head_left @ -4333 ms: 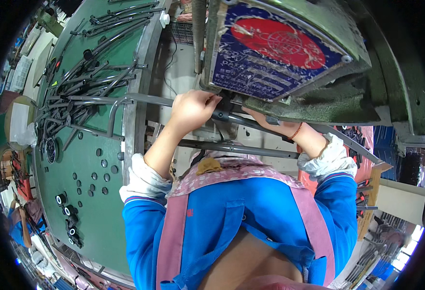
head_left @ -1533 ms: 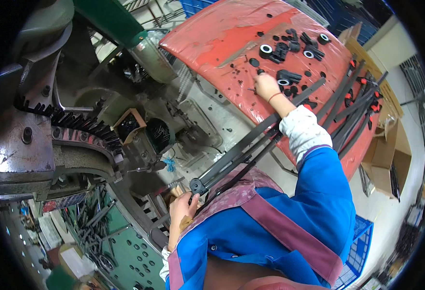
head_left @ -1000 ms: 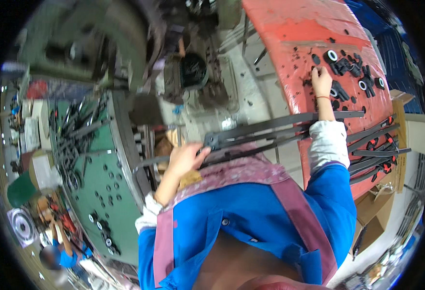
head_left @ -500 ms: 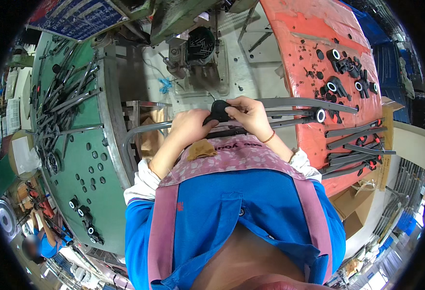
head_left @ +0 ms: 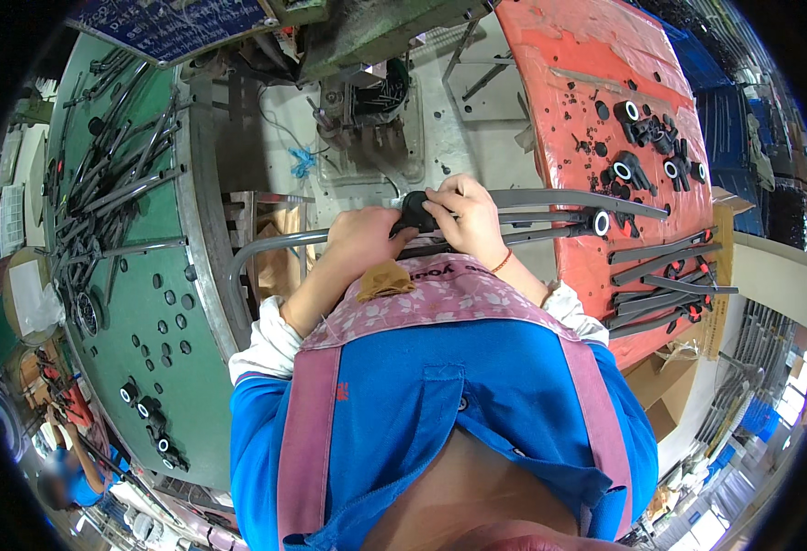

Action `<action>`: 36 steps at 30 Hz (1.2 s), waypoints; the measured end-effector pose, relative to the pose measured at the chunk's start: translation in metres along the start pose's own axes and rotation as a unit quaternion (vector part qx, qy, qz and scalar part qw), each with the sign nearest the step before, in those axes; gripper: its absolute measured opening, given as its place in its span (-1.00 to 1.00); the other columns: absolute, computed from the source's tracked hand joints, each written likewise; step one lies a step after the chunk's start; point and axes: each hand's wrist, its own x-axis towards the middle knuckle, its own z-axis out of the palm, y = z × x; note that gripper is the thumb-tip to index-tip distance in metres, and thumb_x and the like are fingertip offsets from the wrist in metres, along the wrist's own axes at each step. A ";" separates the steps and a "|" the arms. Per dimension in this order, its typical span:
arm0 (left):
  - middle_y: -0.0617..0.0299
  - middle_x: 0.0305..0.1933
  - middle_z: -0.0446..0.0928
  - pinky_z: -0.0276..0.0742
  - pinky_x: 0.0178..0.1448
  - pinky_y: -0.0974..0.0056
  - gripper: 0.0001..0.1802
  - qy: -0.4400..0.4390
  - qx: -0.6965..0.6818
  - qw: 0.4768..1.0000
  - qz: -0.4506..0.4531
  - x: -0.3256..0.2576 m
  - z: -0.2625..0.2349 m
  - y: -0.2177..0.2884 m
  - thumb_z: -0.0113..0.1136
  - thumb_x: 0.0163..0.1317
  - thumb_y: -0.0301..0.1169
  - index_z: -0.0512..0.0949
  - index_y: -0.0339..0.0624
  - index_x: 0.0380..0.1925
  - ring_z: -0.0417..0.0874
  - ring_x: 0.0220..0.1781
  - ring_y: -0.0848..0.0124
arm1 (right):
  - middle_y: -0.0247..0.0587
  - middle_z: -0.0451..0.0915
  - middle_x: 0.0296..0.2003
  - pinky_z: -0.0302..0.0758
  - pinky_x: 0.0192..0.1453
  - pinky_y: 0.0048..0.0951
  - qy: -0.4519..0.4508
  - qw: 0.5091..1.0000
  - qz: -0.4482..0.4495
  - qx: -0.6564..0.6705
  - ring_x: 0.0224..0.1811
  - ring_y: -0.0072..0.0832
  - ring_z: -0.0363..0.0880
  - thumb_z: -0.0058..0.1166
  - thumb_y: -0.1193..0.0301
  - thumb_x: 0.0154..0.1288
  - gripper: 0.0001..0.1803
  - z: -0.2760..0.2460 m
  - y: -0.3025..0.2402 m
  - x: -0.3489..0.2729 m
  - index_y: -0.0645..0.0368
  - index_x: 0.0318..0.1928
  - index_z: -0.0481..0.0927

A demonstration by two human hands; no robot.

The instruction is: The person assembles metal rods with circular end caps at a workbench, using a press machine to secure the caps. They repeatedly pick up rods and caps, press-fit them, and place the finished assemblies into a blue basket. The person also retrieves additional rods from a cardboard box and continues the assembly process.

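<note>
Close in front of my apron I hold a dark, rounded plastic joint piece (head_left: 416, 212) on a metal tube frame. My left hand (head_left: 364, 235) is closed round its left side, fingers wrapped over the grey bent tube (head_left: 280, 242), which runs out left and curves down. From the right side my right hand (head_left: 470, 220) pinches the joint piece between thumb and fingers. Flat grey bars (head_left: 569, 199) extend right from behind that hand, over the red table. A black fitting with a white ring (head_left: 600, 223) sits on the lower bars. My hands hide the joint's underside.
On the left, a green table (head_left: 146, 386) carries a heap of dark tubes (head_left: 123, 165) and several black caps. The red table (head_left: 560, 83) on the right bears black ringed fittings (head_left: 638, 170) and stacked bars (head_left: 661, 285). Ahead stands a machine with a black bin (head_left: 381, 96).
My right hand has lifted slightly, and its fingers have shifted up over the joint piece. My left hand keeps its hold. The whole view has shifted a little.
</note>
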 end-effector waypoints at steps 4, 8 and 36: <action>0.03 -0.35 0.64 0.57 -0.18 -0.03 -0.55 0.017 0.001 1.000 -0.001 0.001 0.000 0.001 0.08 0.26 0.06 0.63 -0.11 -0.36 0.67 -0.24 0.01 | -0.14 0.62 -0.41 0.51 -0.20 -0.29 0.004 0.995 0.077 0.065 -0.32 -0.17 0.61 0.30 0.43 0.02 -0.86 0.001 0.001 0.006 0.21 -0.40 0.68; 0.03 -0.34 0.64 0.58 -0.17 -0.02 -0.53 0.015 0.014 1.000 -0.006 0.001 -0.002 0.003 0.05 0.27 0.08 0.63 -0.10 -0.36 0.67 -0.24 0.02 | -0.14 0.61 -0.43 0.51 -0.20 -0.29 -0.016 0.991 0.086 0.105 -0.33 -0.18 0.61 0.29 0.45 0.02 -0.89 0.000 0.004 0.012 0.21 -0.43 0.66; -0.25 -0.42 0.55 0.44 -0.12 -0.07 -0.23 0.024 -0.032 0.992 -0.119 -0.006 -0.014 0.010 -0.24 0.36 0.22 0.62 -0.30 -0.49 0.59 -0.20 -0.20 | -0.17 0.41 -0.20 0.30 0.02 -0.27 -0.225 0.941 -0.100 -0.234 -0.08 -0.21 0.41 0.37 0.35 -0.46 -0.01 -0.123 0.040 -0.030 0.06 0.23 0.40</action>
